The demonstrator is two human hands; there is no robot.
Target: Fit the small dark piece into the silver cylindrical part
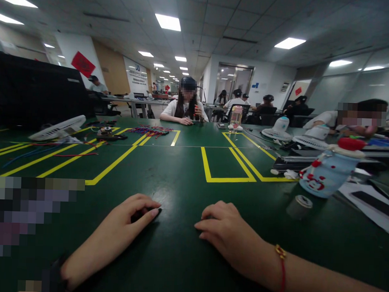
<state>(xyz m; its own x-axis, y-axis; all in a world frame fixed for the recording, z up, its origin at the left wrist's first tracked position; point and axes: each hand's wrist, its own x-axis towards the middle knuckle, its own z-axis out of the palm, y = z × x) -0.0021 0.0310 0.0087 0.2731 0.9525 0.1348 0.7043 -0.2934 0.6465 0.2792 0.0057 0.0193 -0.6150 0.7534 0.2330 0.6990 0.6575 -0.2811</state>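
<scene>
My left hand (121, 228) lies on the green table (180, 179) near its front edge, fingers curled over a small black object (157, 211) whose tip shows past my fingertips. My right hand (229, 236) rests a little to the right of it, knuckles up and fingers bent onto the table, with nothing visible in it. A red string bracelet (281, 264) sits on my right wrist. The two hands are about a hand's width apart.
A small tape roll (299, 206) and a blue bottle with a red cap (330, 172) stand to the right. Desk fans (59, 128) (278, 129) and a bundle of coloured wires (150, 130) lie farther back. A person (184, 107) sits across the table. Yellow tape lines (225, 179) mark the surface.
</scene>
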